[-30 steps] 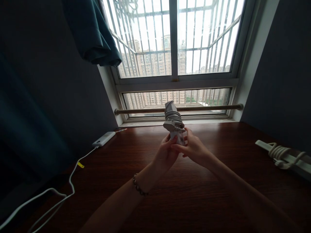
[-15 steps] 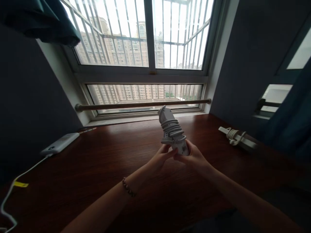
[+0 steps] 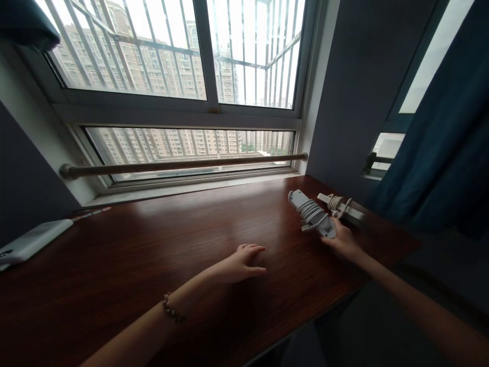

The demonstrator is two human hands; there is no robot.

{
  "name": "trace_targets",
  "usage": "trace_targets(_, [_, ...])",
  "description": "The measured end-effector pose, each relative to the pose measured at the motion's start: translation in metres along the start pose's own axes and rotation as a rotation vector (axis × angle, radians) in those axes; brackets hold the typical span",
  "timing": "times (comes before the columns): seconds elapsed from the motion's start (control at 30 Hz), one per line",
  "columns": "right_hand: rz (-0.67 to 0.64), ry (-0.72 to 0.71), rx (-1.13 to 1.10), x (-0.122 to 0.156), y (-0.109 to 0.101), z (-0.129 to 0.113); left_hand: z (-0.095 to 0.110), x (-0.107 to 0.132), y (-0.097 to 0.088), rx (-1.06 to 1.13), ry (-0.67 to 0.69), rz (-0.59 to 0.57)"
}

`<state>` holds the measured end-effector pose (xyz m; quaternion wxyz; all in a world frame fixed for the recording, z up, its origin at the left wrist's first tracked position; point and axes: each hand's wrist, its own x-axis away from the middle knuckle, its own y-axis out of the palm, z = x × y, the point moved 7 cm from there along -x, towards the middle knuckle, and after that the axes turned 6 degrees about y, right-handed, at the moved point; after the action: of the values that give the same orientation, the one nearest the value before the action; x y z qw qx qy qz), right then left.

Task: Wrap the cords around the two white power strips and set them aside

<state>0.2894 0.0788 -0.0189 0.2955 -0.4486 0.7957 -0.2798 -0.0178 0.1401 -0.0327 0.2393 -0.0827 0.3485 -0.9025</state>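
Note:
A white power strip (image 3: 312,211) with its own cord wound round its middle is at the right part of the desk. My right hand (image 3: 342,240) grips its near end, thumb and fingers closed around it. Just beyond it lies a second white power strip (image 3: 355,214), also wrapped in its cord. Over the middle of the desk, my left hand (image 3: 244,265) holds nothing, its thumb and fingers apart. A beaded bracelet (image 3: 172,309) circles the left wrist. Whether the gripped strip touches the desk is hard to tell.
The brown wooden desk (image 3: 153,244) reaches to the window sill. A white box-shaped device (image 3: 36,242) lies at the far left. A rail (image 3: 183,166) crosses the lower window. A blue curtain (image 3: 439,153) hangs at the right, beyond the desk's edge.
Both hands held the cord-wrapped power strip; my left hand has let go. My right hand has carried it rightward, beside the other strip. The view has turned to the right.

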Motion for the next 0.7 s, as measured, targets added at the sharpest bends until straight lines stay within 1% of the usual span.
trace_targets(0.1, [-0.034,0.085,-0.035,-0.017,-0.008,0.038,0.000,-0.001,0.005,-0.053,0.009,-0.022])
trace_targets(0.17, [-0.063,0.120,-0.077,-0.024,-0.010,0.054,-0.002,-0.002,0.008,-0.084,0.004,-0.022])
trace_targets(0.23, [-0.087,0.144,-0.130,-0.028,-0.010,0.062,-0.004,-0.003,0.009,-0.098,0.001,-0.017])
trace_targets(0.37, [-0.129,0.163,-0.240,-0.030,-0.007,0.064,-0.004,-0.003,0.010,-0.101,-0.017,-0.035])
trace_targets(0.47, [-0.141,0.170,-0.269,-0.032,-0.004,0.061,-0.003,-0.002,0.011,-0.107,-0.027,-0.045])
trace_targets(0.6, [-0.134,0.186,-0.211,-0.042,-0.001,0.063,-0.003,-0.001,0.012,-0.129,-0.026,-0.051])
trace_targets(0.7, [-0.096,0.179,-0.111,-0.052,-0.002,0.066,-0.003,-0.001,0.012,-0.153,-0.033,-0.061])
